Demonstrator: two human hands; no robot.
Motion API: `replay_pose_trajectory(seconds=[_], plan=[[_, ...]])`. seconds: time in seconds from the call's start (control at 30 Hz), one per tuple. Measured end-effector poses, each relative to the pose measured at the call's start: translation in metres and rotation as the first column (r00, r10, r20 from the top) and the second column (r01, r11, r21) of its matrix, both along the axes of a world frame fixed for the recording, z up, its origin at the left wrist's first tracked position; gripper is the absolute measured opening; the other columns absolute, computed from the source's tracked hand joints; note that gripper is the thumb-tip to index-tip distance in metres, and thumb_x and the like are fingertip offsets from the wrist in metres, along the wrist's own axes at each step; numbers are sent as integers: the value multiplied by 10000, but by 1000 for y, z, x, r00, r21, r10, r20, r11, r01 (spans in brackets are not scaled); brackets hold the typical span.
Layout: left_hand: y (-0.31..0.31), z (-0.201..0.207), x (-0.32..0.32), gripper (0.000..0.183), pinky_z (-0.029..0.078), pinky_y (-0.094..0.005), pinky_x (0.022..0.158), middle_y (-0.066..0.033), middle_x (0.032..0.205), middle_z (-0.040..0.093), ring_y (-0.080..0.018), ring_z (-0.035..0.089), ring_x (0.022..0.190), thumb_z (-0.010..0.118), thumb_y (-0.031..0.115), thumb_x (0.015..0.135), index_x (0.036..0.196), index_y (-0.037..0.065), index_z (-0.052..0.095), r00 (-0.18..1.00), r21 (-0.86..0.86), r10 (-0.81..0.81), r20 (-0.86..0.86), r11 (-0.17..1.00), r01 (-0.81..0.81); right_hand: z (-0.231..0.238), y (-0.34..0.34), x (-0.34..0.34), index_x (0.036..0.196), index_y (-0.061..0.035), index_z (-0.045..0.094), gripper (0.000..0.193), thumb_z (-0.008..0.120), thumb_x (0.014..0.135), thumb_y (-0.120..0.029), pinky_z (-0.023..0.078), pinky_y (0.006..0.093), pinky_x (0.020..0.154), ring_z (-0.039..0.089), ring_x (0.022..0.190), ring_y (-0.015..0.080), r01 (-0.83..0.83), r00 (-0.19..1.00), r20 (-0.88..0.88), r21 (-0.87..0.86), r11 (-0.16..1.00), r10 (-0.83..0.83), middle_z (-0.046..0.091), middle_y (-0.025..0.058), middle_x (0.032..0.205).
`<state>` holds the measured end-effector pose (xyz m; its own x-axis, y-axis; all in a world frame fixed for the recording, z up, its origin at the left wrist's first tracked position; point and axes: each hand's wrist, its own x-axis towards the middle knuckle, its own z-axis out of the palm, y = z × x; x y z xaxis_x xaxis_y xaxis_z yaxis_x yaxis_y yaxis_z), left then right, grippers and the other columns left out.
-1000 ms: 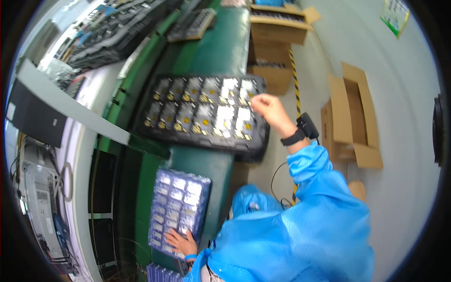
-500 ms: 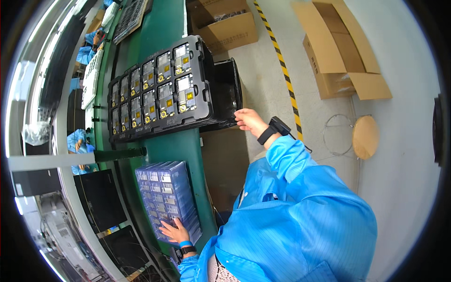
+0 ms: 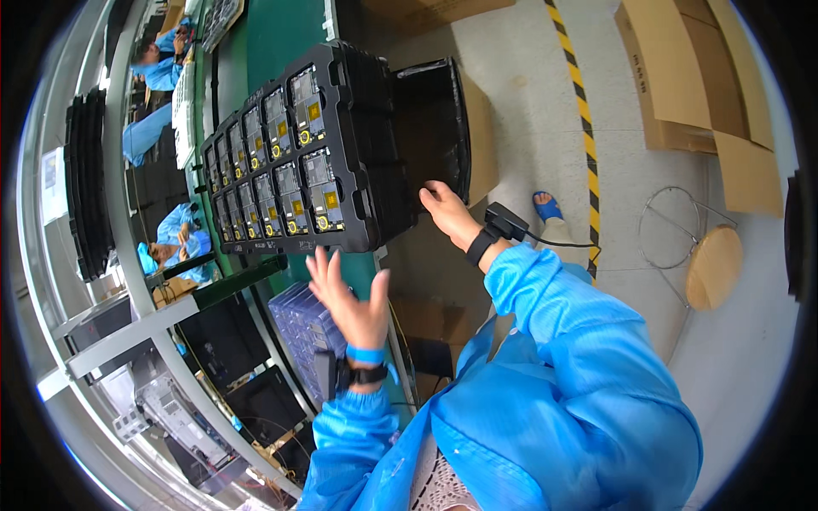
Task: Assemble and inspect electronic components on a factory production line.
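My left hand [image 3: 349, 305] is raised with its fingers spread, holding nothing. Its fingertips are close to the near edge of a tall stack of black plastic trays [image 3: 356, 183]. Circuit boards [image 3: 322, 196] with yellow patches fill two rows of pockets in the top tray. Beside the stack's right side is my right hand [image 3: 452, 217], by the near corner of a carton with a black liner [image 3: 465, 140]. The right fingers are bent and partly hidden, so their grip is unclear. Partly behind my left hand stands a stack of translucent bluish-purple trays [image 3: 294, 317].
The stacks stand on a green bench [image 3: 281, 34]. On the floor to the right are a yellow-black striped line [image 3: 588, 145], an open carton [image 3: 665, 77] and a round wooden stool [image 3: 714, 266]. Co-workers in blue [image 3: 181, 238] sit across the bench.
My left hand has left the translucent trays and moved up toward the black tray stack. The right hand stays near the lined carton. The whole view has shifted.
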<state>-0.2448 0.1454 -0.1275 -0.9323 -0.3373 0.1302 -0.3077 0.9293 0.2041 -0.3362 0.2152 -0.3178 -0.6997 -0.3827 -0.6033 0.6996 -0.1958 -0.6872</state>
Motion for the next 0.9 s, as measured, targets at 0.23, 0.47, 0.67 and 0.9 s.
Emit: replay_pose_trajectory(seconds=[0.23,0.47,0.67,0.9], plan=[[-4,-38,-46,644,295,-380,989,-250,1270,373,-367,358,1200,699,102,694,1229,-14,359,997,-78,30,-77,996,-36,73,23,25,1044,-55,532,223,508,823,-46,427,271,600,525,658,174,184,853,-503,39,982,-140,524,83,789],[-1,-32,-47,581,316,-373,973,-254,1248,406,-358,387,1185,655,62,728,1223,-30,365,999,41,31,-41,999,-30,92,12,42,1149,3,453,364,489,789,-36,443,318,671,540,754,254,-4,935,-350,-192,981,-64,527,133,844],[2,-30,-47,600,319,-389,970,-237,1270,380,-358,372,1192,667,65,712,1225,-14,367,998,-92,-43,44,995,47,93,12,37,1126,-19,475,418,489,709,19,425,289,719,506,811,226,-43,997,37,-451,891,67,501,112,904],[4,-34,-49,601,340,-389,954,-232,1279,364,-363,376,1182,671,60,699,1219,-4,377,997,-185,-46,59,981,56,94,17,43,1140,-106,494,509,464,647,16,336,443,879,421,1003,323,-27,900,-435,-10,1000,20,440,140,1106]])
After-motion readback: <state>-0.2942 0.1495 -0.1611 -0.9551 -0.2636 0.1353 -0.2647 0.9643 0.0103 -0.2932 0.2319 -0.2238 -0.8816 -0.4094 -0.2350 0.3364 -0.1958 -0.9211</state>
